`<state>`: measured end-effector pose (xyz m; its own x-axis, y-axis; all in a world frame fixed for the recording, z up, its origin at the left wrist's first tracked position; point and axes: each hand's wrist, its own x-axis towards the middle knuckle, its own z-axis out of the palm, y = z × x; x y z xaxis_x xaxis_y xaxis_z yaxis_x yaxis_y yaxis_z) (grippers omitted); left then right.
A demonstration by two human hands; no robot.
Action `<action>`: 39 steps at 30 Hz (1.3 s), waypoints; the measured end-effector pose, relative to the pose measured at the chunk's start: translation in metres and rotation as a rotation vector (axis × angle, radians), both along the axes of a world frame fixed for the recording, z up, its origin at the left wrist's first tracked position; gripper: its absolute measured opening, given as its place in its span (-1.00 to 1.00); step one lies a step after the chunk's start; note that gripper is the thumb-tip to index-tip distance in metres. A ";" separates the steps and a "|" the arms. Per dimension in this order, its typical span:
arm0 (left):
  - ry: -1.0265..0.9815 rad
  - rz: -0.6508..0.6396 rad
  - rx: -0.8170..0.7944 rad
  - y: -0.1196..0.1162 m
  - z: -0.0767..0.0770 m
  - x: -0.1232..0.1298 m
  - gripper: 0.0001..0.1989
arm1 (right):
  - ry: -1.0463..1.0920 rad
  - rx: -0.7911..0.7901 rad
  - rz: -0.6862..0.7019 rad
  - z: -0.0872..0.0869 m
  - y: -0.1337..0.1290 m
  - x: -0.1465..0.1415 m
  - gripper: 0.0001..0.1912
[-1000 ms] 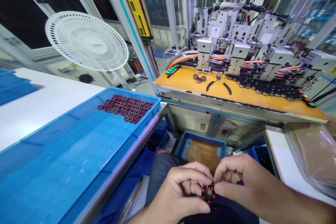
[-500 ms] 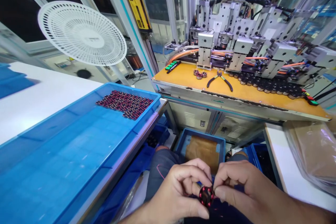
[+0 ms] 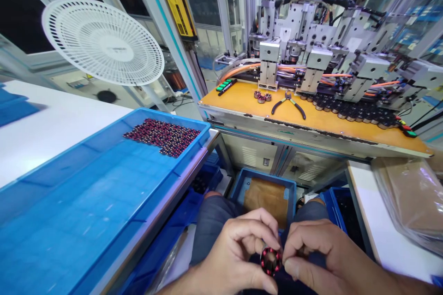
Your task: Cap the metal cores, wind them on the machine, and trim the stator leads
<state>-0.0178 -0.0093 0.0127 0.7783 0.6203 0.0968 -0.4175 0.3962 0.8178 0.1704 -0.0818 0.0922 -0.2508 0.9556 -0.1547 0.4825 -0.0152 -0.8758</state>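
A small round part [image 3: 271, 261], a dark ring with red spots round its face, is held between the thumb and fingers of my left hand [image 3: 242, 251] above the lap. My right hand [image 3: 316, 251] is at the ring's right side, its thumb and forefinger pinched together; whatever lies between them is too small to make out. Many similar red and black parts [image 3: 162, 136] fill the far end of a long blue tray [image 3: 104, 175] on the left.
An orange bench [image 3: 235, 103] ahead bears pliers [image 3: 289, 105], a few ring parts [image 3: 262, 97], green-and-black items [image 3: 226, 86] and a row of dark parts [image 3: 353, 110] below a metal machine [image 3: 311, 60]. A blue bin [image 3: 294, 193] stands below. Bagged cardboard [image 3: 411, 198] lies right.
The ring has turned slightly in my left hand and its face shows more openly. My right hand stays beside it. The whole view has shifted a little.
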 end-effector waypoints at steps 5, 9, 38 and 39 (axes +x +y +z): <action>-0.049 -0.021 -0.080 0.002 -0.002 0.002 -0.46 | -0.150 0.461 0.056 -0.001 -0.012 0.016 -0.98; -0.093 -0.112 -0.173 0.001 -0.003 0.005 -0.46 | -0.312 0.733 0.086 0.011 -0.003 0.018 -0.85; -0.114 -0.068 -0.181 -0.008 -0.004 0.013 -0.44 | -0.160 1.021 0.126 -0.013 0.012 0.009 -0.87; -0.123 -0.045 -0.137 -0.009 -0.004 0.013 -0.44 | -0.137 0.999 0.111 -0.014 0.012 0.008 -0.86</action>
